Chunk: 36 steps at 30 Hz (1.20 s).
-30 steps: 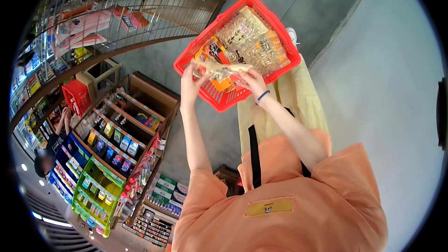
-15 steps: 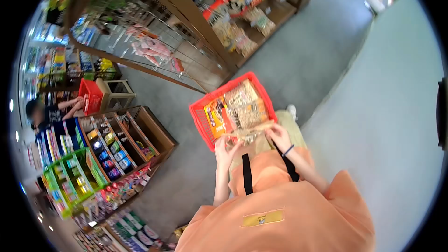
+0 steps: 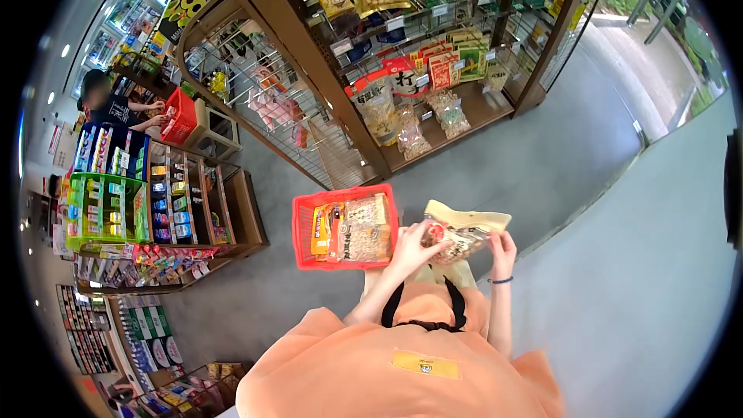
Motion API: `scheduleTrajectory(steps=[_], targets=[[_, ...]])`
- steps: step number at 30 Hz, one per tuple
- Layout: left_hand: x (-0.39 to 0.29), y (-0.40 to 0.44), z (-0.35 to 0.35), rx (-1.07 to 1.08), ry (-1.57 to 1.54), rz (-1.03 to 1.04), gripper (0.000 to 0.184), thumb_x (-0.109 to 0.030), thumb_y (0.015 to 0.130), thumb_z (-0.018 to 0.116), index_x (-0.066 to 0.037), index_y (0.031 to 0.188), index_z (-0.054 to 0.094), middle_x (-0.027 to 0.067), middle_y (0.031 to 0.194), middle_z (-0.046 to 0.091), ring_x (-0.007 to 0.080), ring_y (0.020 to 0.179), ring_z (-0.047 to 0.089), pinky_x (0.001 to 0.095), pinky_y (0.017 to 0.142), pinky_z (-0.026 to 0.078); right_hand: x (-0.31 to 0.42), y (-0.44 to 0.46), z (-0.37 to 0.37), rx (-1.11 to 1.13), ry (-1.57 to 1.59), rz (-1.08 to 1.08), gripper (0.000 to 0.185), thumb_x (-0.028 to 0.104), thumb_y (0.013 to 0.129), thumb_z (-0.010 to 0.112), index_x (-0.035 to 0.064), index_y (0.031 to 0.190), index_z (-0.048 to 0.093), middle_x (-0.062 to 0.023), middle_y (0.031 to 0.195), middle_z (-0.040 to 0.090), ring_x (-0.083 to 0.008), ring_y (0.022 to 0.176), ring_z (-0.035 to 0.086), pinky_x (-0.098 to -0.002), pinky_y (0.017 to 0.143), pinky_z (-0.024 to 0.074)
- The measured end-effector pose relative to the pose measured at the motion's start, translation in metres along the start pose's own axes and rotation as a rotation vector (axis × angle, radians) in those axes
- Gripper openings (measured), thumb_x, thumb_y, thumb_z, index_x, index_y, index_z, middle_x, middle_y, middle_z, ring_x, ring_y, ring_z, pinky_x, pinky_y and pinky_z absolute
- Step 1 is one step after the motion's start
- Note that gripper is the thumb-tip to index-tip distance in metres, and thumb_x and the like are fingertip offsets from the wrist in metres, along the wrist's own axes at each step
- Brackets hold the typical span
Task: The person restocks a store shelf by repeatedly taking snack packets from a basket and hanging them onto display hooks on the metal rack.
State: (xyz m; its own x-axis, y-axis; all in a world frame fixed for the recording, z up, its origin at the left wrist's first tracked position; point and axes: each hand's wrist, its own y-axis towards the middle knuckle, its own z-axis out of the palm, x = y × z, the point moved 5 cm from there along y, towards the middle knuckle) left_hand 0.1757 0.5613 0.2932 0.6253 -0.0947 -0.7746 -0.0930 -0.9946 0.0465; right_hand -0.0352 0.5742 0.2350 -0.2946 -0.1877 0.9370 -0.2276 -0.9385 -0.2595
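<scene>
A cream-topped snack bag [image 3: 469, 222] with a clear lower part hangs in front of my body, both hands on it. My left hand [image 3: 414, 249] grips its left side, fingers lying across the front. At its right edge my right hand [image 3: 503, 254] pinches the plastic between thumb and fingers. Left of the bag is a red shopping basket [image 3: 302, 220], apart from it. Inside lie an orange packet [image 3: 320, 226] and clear bags of pale snacks [image 3: 365, 240]. What bears the basket is hidden.
Ahead, a brown shelf unit [image 3: 371, 151] holds several snack bags, with a wire rack [image 3: 263, 101] on its side. A candy display [image 3: 182, 201] stands left. Behind it a person [image 3: 116, 108] touches another red basket [image 3: 180, 116]. A pale wall [image 3: 635, 279] runs along the right.
The snack bag has moved from above the basket's near edge to the right of it, turning its printed front into view. Both hands moved with it. The camera view has shifted.
</scene>
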Motion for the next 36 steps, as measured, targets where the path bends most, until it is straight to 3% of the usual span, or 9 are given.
scheduleTrajectory(steps=[3,8,14,21,24,27,30,32,36], targets=[[-0.032,0.012,0.024,0.004,-0.019,0.031,0.043,-0.034,0.063,0.068,-0.003,0.090,0.055,0.0098,0.079,0.060,0.0228,0.071,0.057,0.0316,0.070,0.041,0.026,0.016,-0.029,-0.022,0.068,-0.039,0.014,0.018,0.081,0.055,0.0037,0.077,0.055,0.0032,0.071,0.053,-0.0033,0.064,0.044,-0.0173,0.061,0.0352],[-0.036,0.007,0.039,-0.086,-0.463,-0.155,0.038,-0.029,0.064,0.070,-0.002,0.086,0.054,0.0093,0.076,0.061,0.0165,0.069,0.059,0.0274,0.064,0.045,0.059,0.025,-0.016,0.070,0.056,-0.034,0.013,0.017,0.080,0.055,0.0041,0.081,0.053,0.0037,0.072,0.052,-0.0033,0.067,0.044,-0.0175,0.061,0.0353],[-0.005,0.012,0.020,-0.218,-0.534,-0.261,0.035,-0.027,0.065,0.070,-0.001,0.082,0.055,0.0051,0.075,0.060,0.0088,0.068,0.054,0.0239,0.064,0.043,0.020,0.034,0.028,0.357,-0.213,0.106,0.023,0.016,0.080,0.055,-0.0008,0.096,0.050,0.0023,0.076,0.050,-0.0038,0.070,0.043,-0.0174,0.061,0.0360],[0.016,0.044,0.011,-0.272,-0.597,-0.391,0.039,-0.033,0.064,0.070,-0.002,0.084,0.055,0.0063,0.074,0.060,0.0087,0.065,0.056,0.0226,0.059,0.043,0.014,0.075,0.068,0.374,-0.146,0.154,0.021,0.018,0.084,0.050,-0.0017,0.089,0.054,0.0012,0.076,0.054,-0.0034,0.069,0.044,-0.0170,0.061,0.0367],[0.029,0.077,0.014,-0.198,-0.598,-0.443,0.032,-0.021,0.068,0.069,-0.001,0.087,0.053,0.0009,0.076,0.057,0.0051,0.064,0.053,0.0187,0.056,0.042,0.023,0.109,0.083,0.337,-0.133,0.180,0.021,0.019,0.084,0.051,-0.0015,0.089,0.055,0.0011,0.077,0.055,-0.0034,0.071,0.046,-0.0167,0.062,0.0373],[0.046,0.115,0.010,-0.244,-0.538,-0.393,0.041,-0.039,0.066,0.066,-0.001,0.076,0.053,0.0039,0.062,0.057,0.0068,0.052,0.050,0.0214,0.048,0.040,0.030,0.150,0.100,0.338,-0.177,0.174,0.024,0.021,0.083,0.051,-0.0016,0.089,0.056,0.0014,0.078,0.055,-0.0034,0.071,0.046,-0.0166,0.062,0.0376],[0.063,0.149,0.000,-0.262,-0.615,-0.436,0.036,-0.034,0.075,0.059,0.001,0.082,0.054,0.0041,0.063,0.057,0.0054,0.059,0.051,0.0210,0.053,0.040,0.045,0.185,0.119,0.376,-0.191,0.199,0.024,0.022,0.083,0.051,-0.0015,0.087,0.056,0.0022,0.077,0.055,-0.0029,0.070,0.045,-0.0162,0.062,0.0371],[0.065,0.170,-0.003,-0.325,-0.980,-0.358,0.034,-0.029,0.081,0.053,-0.001,0.100,0.051,0.0039,0.086,0.058,0.0061,0.080,0.050,0.0193,0.069,0.038,0.042,0.207,0.124,0.357,-0.193,0.265,0.024,0.025,0.083,0.052,0.0009,0.084,0.056,0.0034,0.075,0.053,-0.0029,0.068,0.044,-0.0159,0.062,0.0365],[0.081,0.196,-0.021,-0.371,-1.134,-0.553,0.035,-0.028,0.081,0.052,-0.004,0.107,0.048,0.0033,0.096,0.055,0.0078,0.090,0.049,0.0213,0.077,0.036,0.045,0.230,0.147,0.340,-0.171,0.316,0.025,0.027,0.081,0.054,0.0020,0.084,0.057,0.0029,0.077,0.054,-0.0036,0.070,0.046,-0.0168,0.064,0.0366]])
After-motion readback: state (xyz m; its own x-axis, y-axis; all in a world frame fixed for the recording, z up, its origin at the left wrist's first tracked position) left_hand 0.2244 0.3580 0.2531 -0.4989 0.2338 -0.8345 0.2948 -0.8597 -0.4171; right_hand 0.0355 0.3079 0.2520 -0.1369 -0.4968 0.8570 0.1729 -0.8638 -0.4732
